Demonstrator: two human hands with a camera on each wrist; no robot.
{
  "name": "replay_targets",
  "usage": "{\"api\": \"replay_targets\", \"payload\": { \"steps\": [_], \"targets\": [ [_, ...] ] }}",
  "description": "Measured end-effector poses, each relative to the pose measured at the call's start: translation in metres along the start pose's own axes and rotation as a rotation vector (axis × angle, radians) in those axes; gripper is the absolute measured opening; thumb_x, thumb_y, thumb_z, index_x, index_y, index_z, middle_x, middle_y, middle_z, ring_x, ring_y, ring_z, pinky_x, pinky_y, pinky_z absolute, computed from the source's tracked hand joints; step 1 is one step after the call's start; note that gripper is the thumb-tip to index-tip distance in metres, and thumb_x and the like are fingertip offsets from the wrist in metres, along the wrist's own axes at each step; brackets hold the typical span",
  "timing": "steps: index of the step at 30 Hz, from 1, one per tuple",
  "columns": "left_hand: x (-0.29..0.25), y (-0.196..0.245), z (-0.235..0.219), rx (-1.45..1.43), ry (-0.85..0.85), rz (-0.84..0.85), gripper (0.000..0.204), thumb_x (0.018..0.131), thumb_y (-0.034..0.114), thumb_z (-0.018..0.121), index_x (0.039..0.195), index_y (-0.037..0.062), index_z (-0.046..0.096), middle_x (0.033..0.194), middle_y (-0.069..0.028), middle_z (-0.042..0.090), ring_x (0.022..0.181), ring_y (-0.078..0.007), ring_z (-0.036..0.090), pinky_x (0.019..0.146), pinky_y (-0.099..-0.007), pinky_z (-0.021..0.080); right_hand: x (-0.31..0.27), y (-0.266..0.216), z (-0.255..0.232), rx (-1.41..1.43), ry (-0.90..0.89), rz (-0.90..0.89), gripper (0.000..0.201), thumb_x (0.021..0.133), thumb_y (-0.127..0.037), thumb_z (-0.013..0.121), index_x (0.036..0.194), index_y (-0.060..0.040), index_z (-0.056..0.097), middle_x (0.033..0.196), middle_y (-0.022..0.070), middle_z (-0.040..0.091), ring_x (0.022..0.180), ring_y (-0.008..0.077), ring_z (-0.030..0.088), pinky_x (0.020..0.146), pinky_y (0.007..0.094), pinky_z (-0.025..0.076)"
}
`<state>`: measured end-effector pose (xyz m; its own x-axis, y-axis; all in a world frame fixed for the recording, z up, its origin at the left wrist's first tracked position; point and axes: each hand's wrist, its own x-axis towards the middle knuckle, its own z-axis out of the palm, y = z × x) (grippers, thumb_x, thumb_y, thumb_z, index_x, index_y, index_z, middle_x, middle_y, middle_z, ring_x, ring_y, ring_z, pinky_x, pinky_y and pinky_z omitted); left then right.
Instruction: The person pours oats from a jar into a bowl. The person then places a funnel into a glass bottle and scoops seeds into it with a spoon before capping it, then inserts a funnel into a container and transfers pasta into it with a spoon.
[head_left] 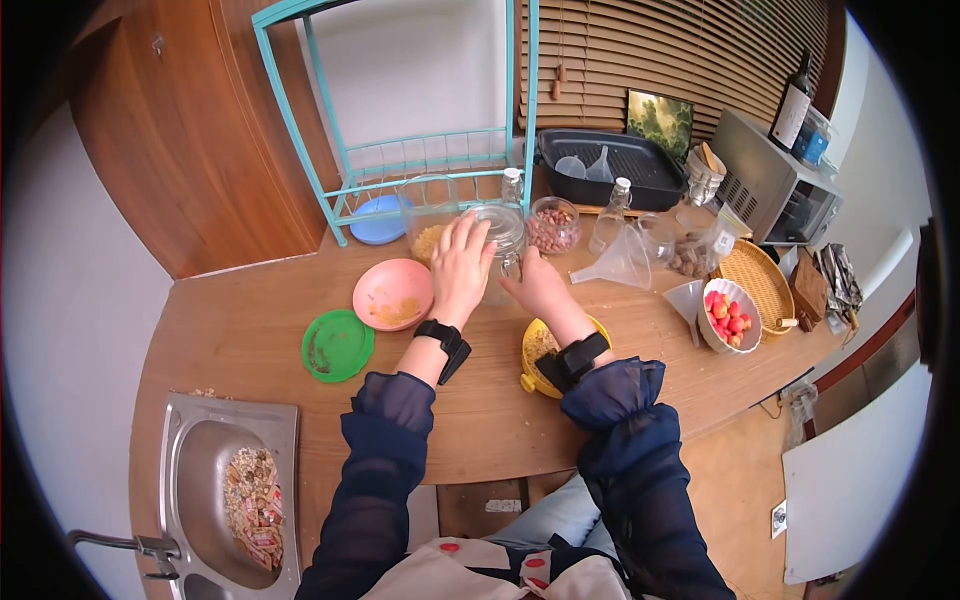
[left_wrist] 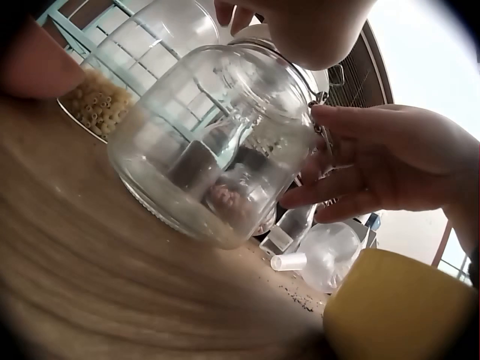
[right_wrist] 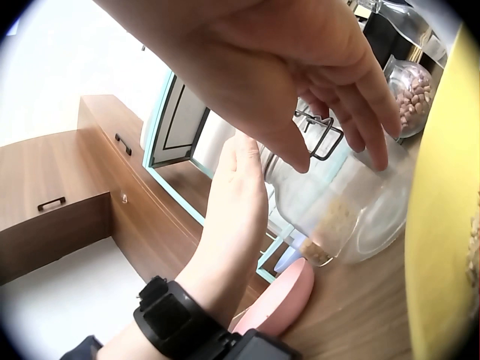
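A clear glass jar [head_left: 500,232] [left_wrist: 202,157] [right_wrist: 337,206] with a hinged lid and a wire clasp [right_wrist: 324,139] stands upright on the table, with nothing visible inside. My left hand [head_left: 462,268] [right_wrist: 240,195] lies over the lid's left side, fingers extended. At the jar's right side, my right hand [head_left: 547,295] [left_wrist: 390,161] has its thumb at the clasp; its other fingers reach loosely beside the glass. Behind the jar is a clear container [head_left: 430,205] holding pasta [left_wrist: 97,105]. A yellow bowl [head_left: 560,385] of grain sits below my right forearm.
Left of the jar are a pink bowl [head_left: 392,294], green lid [head_left: 338,345] and blue bowl [head_left: 379,220]. A teal rack [head_left: 330,120] stands behind. To the right are a nut jar [head_left: 554,225], funnel [head_left: 620,262], bottles, white fruit bowl [head_left: 729,316]; a sink [head_left: 230,410] lies lower left.
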<state>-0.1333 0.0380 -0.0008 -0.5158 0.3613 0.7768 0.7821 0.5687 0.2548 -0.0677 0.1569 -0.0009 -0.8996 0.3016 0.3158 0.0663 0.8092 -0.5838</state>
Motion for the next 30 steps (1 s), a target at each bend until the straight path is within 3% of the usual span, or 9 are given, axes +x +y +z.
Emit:
{"api": "replay_targets", "payload": {
  "steps": [8, 11, 13, 16, 20, 23, 25, 29, 30],
  "targets": [
    [-0.001, -0.003, 0.003, -0.103, 0.042, 0.066, 0.027, 0.087, 0.018, 0.041, 0.109, 0.0043, 0.049, 0.120, -0.0127, 0.043, 0.118, -0.0321, 0.033, 0.093, -0.0408, 0.032, -0.009, -0.003, -0.011, 0.077, 0.090, -0.107, 0.039, 0.067, -0.023, 0.068, 0.087, 0.0040, 0.049, 0.069, 0.0172, 0.058, 0.064, 0.0309, 0.058, 0.058, 0.0352, 0.045],
    [-0.002, 0.000, 0.002, -0.108, 0.011, 0.028, 0.027, 0.087, 0.017, 0.041, 0.108, 0.0031, 0.048, 0.119, -0.0136, 0.043, 0.117, -0.0319, 0.034, 0.093, -0.0413, 0.032, -0.013, -0.015, -0.019, 0.246, 0.131, -0.064, 0.038, 0.069, -0.017, 0.067, 0.095, 0.0040, 0.048, 0.067, 0.0163, 0.057, 0.061, 0.0291, 0.058, 0.057, 0.0335, 0.045],
    [-0.002, 0.002, 0.002, -0.072, 0.003, 0.033, 0.026, 0.086, 0.015, 0.041, 0.108, 0.0028, 0.048, 0.118, -0.0142, 0.044, 0.117, -0.0322, 0.034, 0.093, -0.0410, 0.032, -0.005, -0.010, -0.019, 0.343, 0.100, -0.172, 0.039, 0.071, -0.010, 0.063, 0.102, 0.0053, 0.046, 0.066, 0.0156, 0.057, 0.060, 0.0288, 0.057, 0.056, 0.0326, 0.045],
    [-0.002, 0.003, 0.002, -0.111, 0.035, 0.040, 0.027, 0.086, 0.014, 0.039, 0.109, 0.0032, 0.048, 0.117, -0.0144, 0.044, 0.116, -0.0329, 0.034, 0.094, -0.0413, 0.031, -0.001, -0.009, -0.021, 0.219, 0.146, -0.313, 0.043, 0.072, -0.010, 0.060, 0.107, 0.0087, 0.043, 0.066, 0.0165, 0.058, 0.063, 0.0328, 0.058, 0.057, 0.0381, 0.046],
    [-0.004, 0.002, 0.000, -0.191, 0.067, 0.055, 0.029, 0.086, 0.016, 0.037, 0.109, 0.0028, 0.048, 0.118, -0.0150, 0.044, 0.116, -0.0336, 0.034, 0.095, -0.0416, 0.029, 0.005, -0.003, -0.014, 0.188, 0.123, -0.326, 0.050, 0.072, -0.009, 0.059, 0.115, 0.0067, 0.038, 0.069, 0.0175, 0.057, 0.067, 0.0321, 0.057, 0.058, 0.0375, 0.046],
    [-0.004, 0.004, 0.003, -0.213, 0.108, 0.058, 0.029, 0.081, 0.011, 0.041, 0.106, 0.0018, 0.049, 0.115, -0.0147, 0.046, 0.115, -0.0320, 0.036, 0.092, -0.0417, 0.032, 0.000, -0.011, -0.018, 0.101, 0.201, -0.446, 0.054, 0.072, -0.009, 0.058, 0.120, 0.0046, 0.036, 0.078, 0.0196, 0.056, 0.073, 0.0328, 0.056, 0.060, 0.0374, 0.046],
    [-0.004, 0.005, 0.005, -0.235, 0.100, 0.029, 0.032, 0.087, 0.019, 0.033, 0.109, 0.0013, 0.048, 0.117, -0.0159, 0.045, 0.116, -0.0338, 0.034, 0.095, -0.0417, 0.028, -0.010, -0.026, -0.022, -0.295, 0.179, -0.165, 0.059, 0.072, -0.008, 0.059, 0.123, 0.0053, 0.032, 0.085, 0.0219, 0.054, 0.077, 0.0344, 0.055, 0.065, 0.0359, 0.046],
    [-0.004, 0.004, 0.005, -0.209, 0.094, 0.029, 0.029, 0.087, 0.017, 0.035, 0.108, 0.0021, 0.050, 0.116, -0.0156, 0.045, 0.115, -0.0334, 0.035, 0.095, -0.0411, 0.029, -0.007, -0.023, -0.014, -0.363, 0.231, -0.181, 0.064, 0.072, -0.010, 0.059, 0.124, 0.0085, 0.026, 0.101, 0.0281, 0.049, 0.084, 0.0401, 0.053, 0.072, 0.0376, 0.046],
    [-0.003, 0.005, 0.005, -0.196, 0.090, 0.023, 0.028, 0.087, 0.015, 0.038, 0.108, 0.0032, 0.051, 0.115, -0.0145, 0.046, 0.115, -0.0331, 0.036, 0.094, -0.0407, 0.030, -0.001, -0.010, -0.002, -0.211, 0.310, -0.301, 0.066, 0.073, -0.010, 0.058, 0.124, 0.0106, 0.023, 0.106, 0.0304, 0.046, 0.090, 0.0411, 0.051, 0.075, 0.0384, 0.045]
  ]
}}
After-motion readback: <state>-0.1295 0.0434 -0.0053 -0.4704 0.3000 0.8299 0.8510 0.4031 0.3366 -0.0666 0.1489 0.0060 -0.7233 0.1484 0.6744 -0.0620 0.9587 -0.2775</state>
